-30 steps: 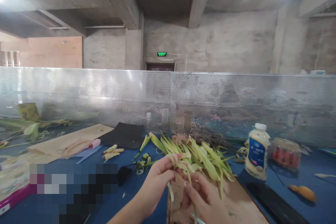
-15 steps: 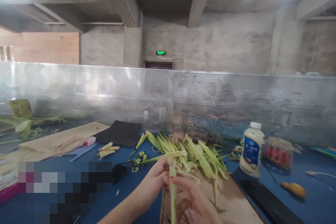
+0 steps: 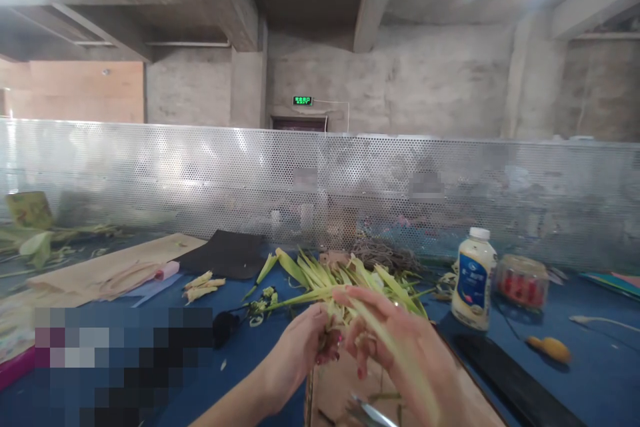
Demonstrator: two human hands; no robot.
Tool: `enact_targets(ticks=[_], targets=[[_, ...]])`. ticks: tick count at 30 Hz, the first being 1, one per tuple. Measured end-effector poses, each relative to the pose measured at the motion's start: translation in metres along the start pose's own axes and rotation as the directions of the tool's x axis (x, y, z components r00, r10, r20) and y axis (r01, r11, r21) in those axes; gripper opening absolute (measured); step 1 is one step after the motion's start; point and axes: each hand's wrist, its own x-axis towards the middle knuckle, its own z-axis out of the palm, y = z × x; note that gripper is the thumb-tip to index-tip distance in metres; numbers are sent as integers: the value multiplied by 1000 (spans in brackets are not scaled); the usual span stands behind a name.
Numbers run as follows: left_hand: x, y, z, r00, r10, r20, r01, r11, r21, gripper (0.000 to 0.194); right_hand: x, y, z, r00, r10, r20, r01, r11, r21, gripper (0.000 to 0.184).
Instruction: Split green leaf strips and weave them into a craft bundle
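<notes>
My left hand point(image 3: 305, 347) is closed in a pinch around pale green corn husk point(image 3: 336, 312) over the cardboard. Facing it, my right hand point(image 3: 405, 347) has its fingers curled in close to the left fingertips. A long husk strip point(image 3: 390, 337), smeared by motion, passes between its fingers and runs down across the back of the hand. Just behind the hands lies a pile of corn husks point(image 3: 310, 270). Below them, a shiny metal tool point(image 3: 373, 411) rests on the cardboard point(image 3: 333, 390), partly hidden by my right hand.
On the right stand a white bottle point(image 3: 473, 280) with a blue label and a clear tub point(image 3: 523, 283). A black slab point(image 3: 510, 373) and an orange bulb-shaped thing point(image 3: 549, 349) lie nearer. Black sheet point(image 3: 225, 253) and brown paper point(image 3: 120, 260) lie left. A perforated metal screen point(image 3: 200, 173) runs behind.
My right hand has risen and turned over, carrying the strip's free end from hanging down to lying across it. The metal tool on the cardboard has come into view. The camera has shifted slightly.
</notes>
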Motion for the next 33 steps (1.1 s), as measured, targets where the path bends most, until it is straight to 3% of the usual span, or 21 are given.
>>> enact_targets(ticks=[4,7,12,16,19,22,26,30,33], targets=[[-2,-3,-3,998,-37,-46,35,998,-54,15,-10,14,12,987,22,157,13,975,-221,41],[-4,-8,-5,999,-28,-40,23,994,-107,13,-19,16,21,984,28,177,34,940,-340,36],[-5,-9,3,996,-48,-72,41,995,-89,16,-15,-2,12,981,24,191,44,937,-348,40],[-5,-3,12,996,-92,-2,92,995,-29,15,8,-21,5,989,10,148,45,931,-362,30],[-5,-2,12,997,-79,15,80,996,-38,14,20,-33,9,987,75,140,8,856,-516,23],[-4,-5,8,999,-34,9,34,998,-45,19,27,-39,16,981,76,180,64,746,-663,15],[-4,-9,1,991,-104,79,102,994,33,22,36,-40,19,984,57,168,96,623,-777,17],[-5,-10,-2,983,-92,159,96,995,-20,26,47,-37,16,983,43,178,118,599,-792,23],[-5,-8,-5,979,-84,187,98,993,-70,26,54,-38,15,993,40,110,68,565,-822,25]])
